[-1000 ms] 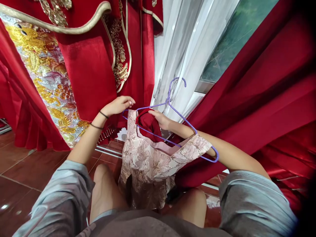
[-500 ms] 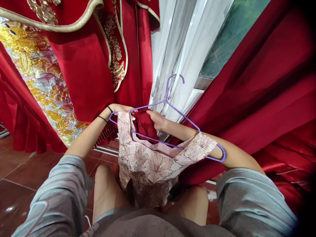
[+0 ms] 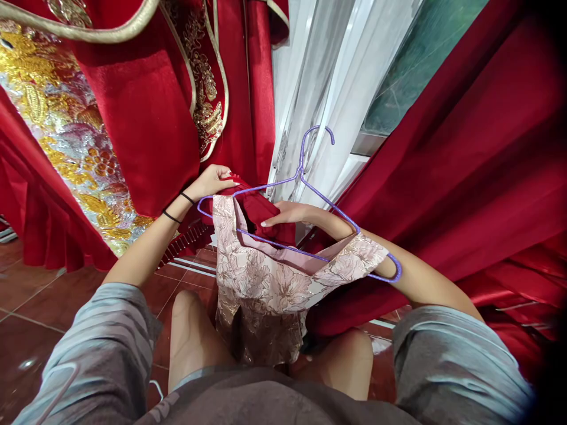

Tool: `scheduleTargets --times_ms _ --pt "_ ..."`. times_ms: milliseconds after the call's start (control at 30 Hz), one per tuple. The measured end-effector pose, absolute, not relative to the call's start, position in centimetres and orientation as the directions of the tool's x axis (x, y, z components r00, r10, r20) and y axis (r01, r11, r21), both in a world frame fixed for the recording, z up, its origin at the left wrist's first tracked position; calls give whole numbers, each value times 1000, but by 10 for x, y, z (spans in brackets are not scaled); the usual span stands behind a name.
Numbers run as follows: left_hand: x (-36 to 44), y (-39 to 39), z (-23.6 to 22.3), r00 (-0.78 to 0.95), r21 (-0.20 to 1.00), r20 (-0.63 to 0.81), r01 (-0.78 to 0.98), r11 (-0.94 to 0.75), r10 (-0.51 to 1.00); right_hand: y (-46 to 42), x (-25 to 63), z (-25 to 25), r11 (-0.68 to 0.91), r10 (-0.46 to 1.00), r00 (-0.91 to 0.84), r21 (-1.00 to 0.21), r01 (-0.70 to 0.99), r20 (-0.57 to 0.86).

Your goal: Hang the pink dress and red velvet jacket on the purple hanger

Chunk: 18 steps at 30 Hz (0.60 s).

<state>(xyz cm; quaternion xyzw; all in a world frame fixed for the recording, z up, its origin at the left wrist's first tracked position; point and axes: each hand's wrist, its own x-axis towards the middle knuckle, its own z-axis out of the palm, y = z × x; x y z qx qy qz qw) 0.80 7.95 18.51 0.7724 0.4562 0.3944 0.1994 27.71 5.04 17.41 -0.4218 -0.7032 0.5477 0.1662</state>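
Note:
A pink-and-gold floral dress [image 3: 283, 280] hangs on a purple hanger [image 3: 302, 171] in front of my body, its hook pointing up and away. My left hand [image 3: 216, 180], wearing two black bands at the wrist, pinches a piece of red cloth [image 3: 254, 203] beyond the hanger's left end. Behind the hanger bar, my right hand [image 3: 290, 213] is on the same cloth, with one fingertip pressed onto it and its other fingers partly hidden. The hanger's right end lies across my right forearm. What garment the red cloth belongs to cannot be made out.
Red costumes with gold trim and sequin embroidery [image 3: 97, 153] hang at the left. Sheer white fabric [image 3: 296, 71] hangs ahead, beside a glass pane [image 3: 411, 77]. A large red drape [image 3: 469, 153] fills the right. Below are red floor tiles [image 3: 35, 301] and my bare knees.
My left hand has moved up and leftward, pulling the red cloth out beyond the hanger. My right hand has turned and shifted slightly over the cloth. The dress and hanger have barely moved.

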Motion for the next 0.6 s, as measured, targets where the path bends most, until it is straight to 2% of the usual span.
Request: scheduleTargets --times_ms 67,133,167,233,300,367,433,533,600 --pt "-3 74 192 215 502 588 659 -560 780 54 287 170 189 695 -668 -829 526 -265" --pt "-18 70 195 243 386 630 726 -569 737 55 297 166 365 665 -705 -717 594 -246" --pt "-25 69 195 273 355 617 741 -570 738 54 301 163 434 679 -710 -679 592 -184" --pt "-37 66 192 291 325 601 762 -560 744 49 306 157 531 733 -680 -648 546 27" --pt "-41 61 188 219 332 646 782 -528 731 41 307 151 581 776 -571 -652 486 266" --pt "-39 54 185 118 385 689 776 -499 715 33 307 145 594 797 -457 -649 475 395" --pt "-35 45 187 78 471 661 731 -493 747 28 310 137 567 813 -463 -663 489 354" --pt "-32 27 194 115 636 505 620 -458 856 30 322 129 495 782 -616 -696 521 96" --pt "-33 14 201 130 734 405 543 -407 905 34 333 128 486 778 -627 -667 564 37"
